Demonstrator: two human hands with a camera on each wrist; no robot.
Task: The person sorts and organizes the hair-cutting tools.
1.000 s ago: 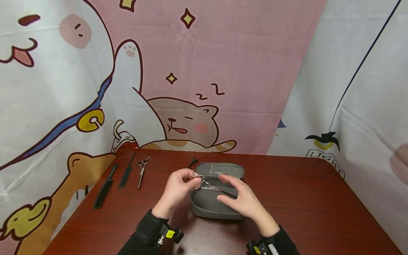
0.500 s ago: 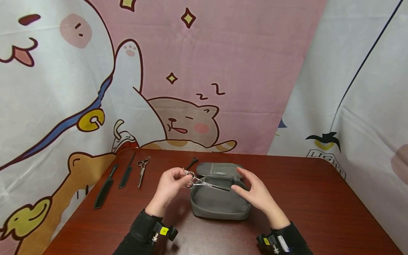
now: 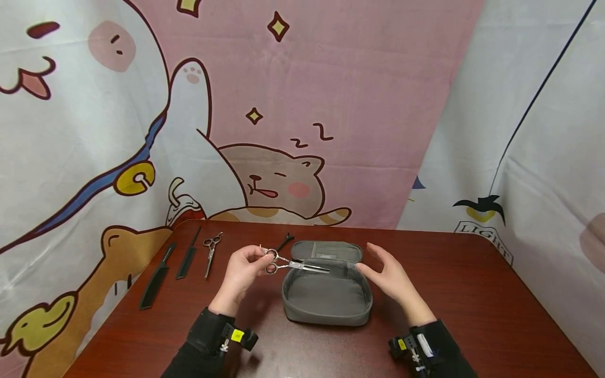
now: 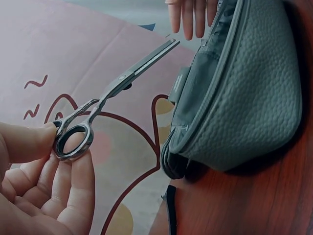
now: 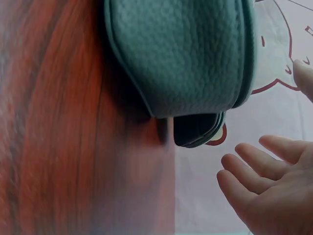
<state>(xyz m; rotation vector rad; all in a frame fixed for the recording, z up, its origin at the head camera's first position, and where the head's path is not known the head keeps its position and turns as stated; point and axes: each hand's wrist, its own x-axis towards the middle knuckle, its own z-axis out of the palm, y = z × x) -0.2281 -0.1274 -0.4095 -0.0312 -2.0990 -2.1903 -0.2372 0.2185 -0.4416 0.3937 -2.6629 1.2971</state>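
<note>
Scissors (image 3: pixel 300 266) sit pinched in the person's left hand (image 3: pixel 242 273), the thumb pressed on a finger ring and the other fingertips tucked beneath; from where I stand the blades, one of them toothed, reach rightward, their tips above a grey case (image 3: pixel 326 316) and apart from it. Just off that case's right side is the right hand (image 3: pixel 389 270), thumb and fingers spread apart. The case rests on the reddish-brown table (image 3: pixel 472 304), its lid (image 3: pixel 327 250) folded back, a zip running round the rim and grey lining showing inside. A small tag (image 4: pixel 179 86) on it bears pale marks too tiny for me to read. By its far left corner lies a black clip (image 3: pixel 286 241); farther left come a second silver pair (image 3: pixel 210 255), a black comb (image 3: pixel 186 262) and a broader black comb (image 3: pixel 154 286). Past the table's far right edge, a banner (image 3: pixel 487 240) printed on the wall hanging (image 3: pixel 378 105) spells LIGHT, while two Z shapes (image 3: pixel 323 132) float above a drawn animal (image 3: pixel 298 181) with its eye closed.
</note>
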